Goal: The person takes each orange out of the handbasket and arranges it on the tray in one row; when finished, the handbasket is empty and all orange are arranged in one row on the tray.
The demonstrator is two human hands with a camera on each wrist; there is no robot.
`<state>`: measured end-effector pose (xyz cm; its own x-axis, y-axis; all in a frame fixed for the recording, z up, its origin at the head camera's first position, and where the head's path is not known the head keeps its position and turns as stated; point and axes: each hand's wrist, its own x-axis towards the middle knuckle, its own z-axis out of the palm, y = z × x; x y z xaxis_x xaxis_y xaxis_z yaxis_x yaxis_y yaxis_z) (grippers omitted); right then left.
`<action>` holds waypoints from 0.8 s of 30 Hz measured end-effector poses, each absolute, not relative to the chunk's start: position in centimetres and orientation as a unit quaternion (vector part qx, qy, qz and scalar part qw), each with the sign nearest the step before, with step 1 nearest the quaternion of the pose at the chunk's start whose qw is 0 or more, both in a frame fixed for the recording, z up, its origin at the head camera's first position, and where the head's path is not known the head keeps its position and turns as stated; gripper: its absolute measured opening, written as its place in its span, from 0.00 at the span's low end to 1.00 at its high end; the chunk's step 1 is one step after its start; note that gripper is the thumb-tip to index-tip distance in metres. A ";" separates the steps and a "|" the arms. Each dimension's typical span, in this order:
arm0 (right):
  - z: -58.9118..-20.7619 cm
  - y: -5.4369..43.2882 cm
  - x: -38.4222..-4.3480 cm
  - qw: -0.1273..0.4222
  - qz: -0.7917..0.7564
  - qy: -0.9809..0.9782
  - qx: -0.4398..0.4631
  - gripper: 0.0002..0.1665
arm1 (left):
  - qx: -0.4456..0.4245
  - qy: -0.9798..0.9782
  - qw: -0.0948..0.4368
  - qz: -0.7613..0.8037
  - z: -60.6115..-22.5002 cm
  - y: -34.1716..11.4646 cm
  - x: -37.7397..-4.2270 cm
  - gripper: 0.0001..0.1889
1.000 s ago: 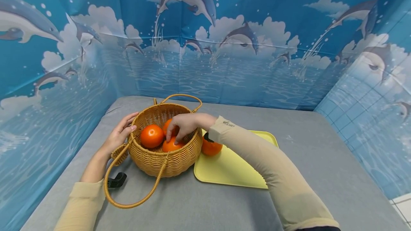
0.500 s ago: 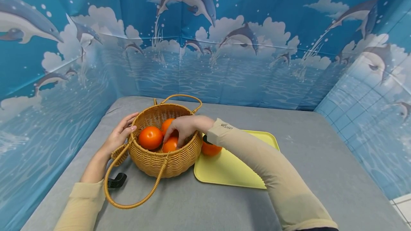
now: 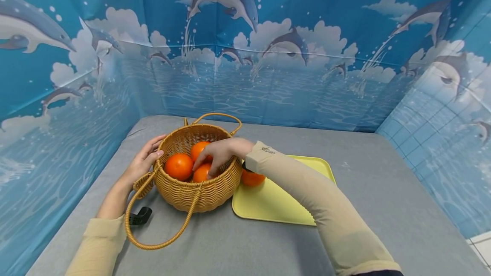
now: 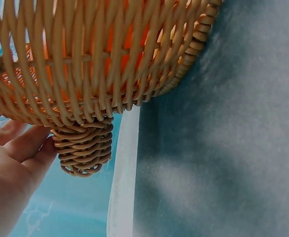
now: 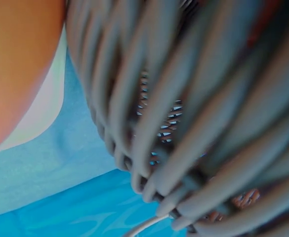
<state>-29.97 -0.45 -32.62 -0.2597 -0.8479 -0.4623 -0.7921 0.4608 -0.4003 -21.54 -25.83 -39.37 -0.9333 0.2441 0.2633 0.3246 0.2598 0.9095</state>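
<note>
A round wicker basket [image 3: 197,199] holds three smooth orange-red fruits, like tomatoes or persimmons. My right hand [image 3: 220,153] reaches in over its right side, with fingers and thumb around the front fruit [image 3: 201,173]. The left fruit [image 3: 179,167] and the back fruit [image 3: 198,150] lie beside it. Against the basket's left outer wall rests my left hand [image 3: 140,166], its fingers extended and its thumb at the rim. The left wrist view shows these fingers [image 4: 28,143] by a small woven stub [image 4: 85,150]. In the right wrist view the right hand is hidden behind the wicker.
Right of the basket lies a yellow tray [image 3: 268,208], partly under my right forearm. Another orange-red fruit [image 3: 253,178] sits on its left end. One basket handle [image 3: 153,247] droops to the front; the other handle [image 3: 218,114] stands at the back. A dolphin-print curtain [image 3: 245,84] surrounds the grey table [image 3: 368,169].
My right hand has shifted slightly left inside the basket, and the front fruit has moved a little left with it. The left fruit has also shifted slightly left. My left hand has stayed put.
</note>
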 end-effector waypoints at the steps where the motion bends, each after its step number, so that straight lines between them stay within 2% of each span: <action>1: -32.6 -0.5 -30.0 0.322 -0.050 0.790 -0.519 0.29 | -0.179 -0.794 0.034 -0.581 -39.4 -25.8 -21.5 0.27; 10: -32.5 -0.5 -30.3 0.353 -0.105 0.774 -0.516 0.22 | -0.178 -0.794 0.035 -0.580 -39.3 -25.8 -21.5 0.27; 19: -33.0 -0.7 -30.0 0.349 -0.095 0.788 -0.498 0.33 | -0.175 -0.794 0.033 -0.582 -39.3 -25.7 -21.5 0.27; 24: -33.2 -0.8 -30.1 0.342 -0.079 0.787 -0.508 0.34 | -0.174 -0.793 0.032 -0.582 -39.3 -25.8 -21.5 0.27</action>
